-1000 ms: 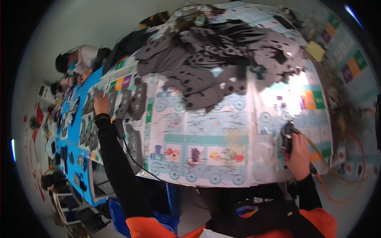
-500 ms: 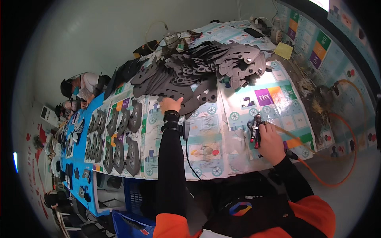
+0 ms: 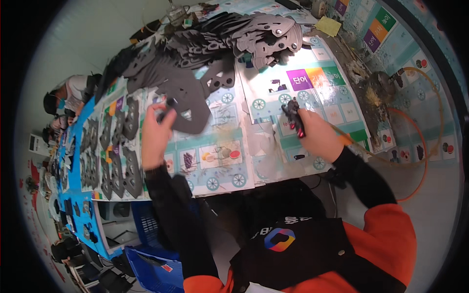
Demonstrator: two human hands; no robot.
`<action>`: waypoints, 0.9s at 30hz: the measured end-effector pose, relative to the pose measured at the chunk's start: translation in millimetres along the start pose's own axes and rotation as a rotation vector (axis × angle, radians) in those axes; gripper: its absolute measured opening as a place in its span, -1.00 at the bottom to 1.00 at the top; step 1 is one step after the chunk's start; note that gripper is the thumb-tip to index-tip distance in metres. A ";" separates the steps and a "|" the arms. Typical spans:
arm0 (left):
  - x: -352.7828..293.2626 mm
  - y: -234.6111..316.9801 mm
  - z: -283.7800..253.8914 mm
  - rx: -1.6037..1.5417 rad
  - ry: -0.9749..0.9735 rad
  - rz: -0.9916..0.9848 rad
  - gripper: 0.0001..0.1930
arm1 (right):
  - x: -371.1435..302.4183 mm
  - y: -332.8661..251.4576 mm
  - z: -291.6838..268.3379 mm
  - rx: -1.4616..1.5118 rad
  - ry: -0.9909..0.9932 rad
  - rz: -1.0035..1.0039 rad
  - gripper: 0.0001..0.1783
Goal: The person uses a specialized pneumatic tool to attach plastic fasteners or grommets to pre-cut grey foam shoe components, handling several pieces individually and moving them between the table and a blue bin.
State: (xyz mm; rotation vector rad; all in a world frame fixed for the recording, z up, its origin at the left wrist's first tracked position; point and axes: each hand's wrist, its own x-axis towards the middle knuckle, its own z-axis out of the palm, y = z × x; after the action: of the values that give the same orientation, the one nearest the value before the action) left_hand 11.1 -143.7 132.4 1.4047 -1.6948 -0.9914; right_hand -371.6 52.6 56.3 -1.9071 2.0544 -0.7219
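Observation:
My left hand (image 3: 156, 134) is closed on the near edge of a flat dark-grey cut-out piece (image 3: 195, 110), lifted and tilted in front of the pile, with a cut-out hole in it. Motion blurs the fingers a little. In my right hand (image 3: 317, 134) is a small dark spray gun (image 3: 293, 117) with red parts, held over the right part of the table; a hose runs from it. A big heap of overlapping grey pieces (image 3: 210, 41) lies behind. One more grey piece (image 3: 219, 78) with holes rests at the heap's near edge.
Several grey pieces (image 3: 117, 168) lie in rows at the left on the picture-covered table (image 3: 234, 166). An orange hose (image 3: 424, 161) loops at the right. A blue crate (image 3: 154, 266) stands below the table. People work at a blue-covered table (image 3: 73, 168) farther left.
My left hand has drawn a grey piece off the heap and moved left and nearer with it. The right hand still holds the spray gun, now turned differently. The whole view has shifted.

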 end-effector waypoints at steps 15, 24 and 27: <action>-156.9 -85.5 82.8 0.213 0.413 0.149 -0.65 | 43.4 -141.6 -42.8 0.548 -0.984 0.204 -0.64; -159.9 -94.8 87.0 0.375 0.483 0.316 -0.72 | 47.5 -173.6 -27.1 0.319 -1.100 0.214 -0.59; -159.2 -95.3 87.9 0.359 0.444 0.282 -0.78 | 48.0 -177.6 -22.3 0.311 -1.096 0.189 -0.58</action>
State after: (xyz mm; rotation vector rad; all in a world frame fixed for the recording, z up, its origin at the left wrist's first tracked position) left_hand 0.1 12.7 -0.1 1.4223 -1.7110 -0.2010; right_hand -235.5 5.7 172.9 -1.3871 1.2782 0.0907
